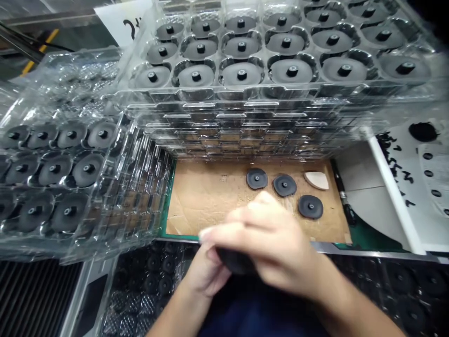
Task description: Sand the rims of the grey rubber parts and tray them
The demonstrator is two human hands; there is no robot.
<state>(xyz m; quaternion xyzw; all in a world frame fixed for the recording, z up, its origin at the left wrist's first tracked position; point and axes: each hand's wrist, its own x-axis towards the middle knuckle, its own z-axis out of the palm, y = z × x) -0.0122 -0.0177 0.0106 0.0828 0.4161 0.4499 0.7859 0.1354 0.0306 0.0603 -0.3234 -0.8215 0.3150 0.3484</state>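
Our left hand [205, 271] and right hand [280, 238] have fingers [233, 238] curled round one dark disc [235, 263] — likely light, stiff; we'd grip its rim.

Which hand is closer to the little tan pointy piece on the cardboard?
Right. The right hand is below and left of the tan piece in the picture, not touching it. The left hand is lower and farther left.

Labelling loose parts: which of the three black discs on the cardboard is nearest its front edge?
The rightmost disc, below the pale wedge in view; the left disc and middle disc lie farther back.
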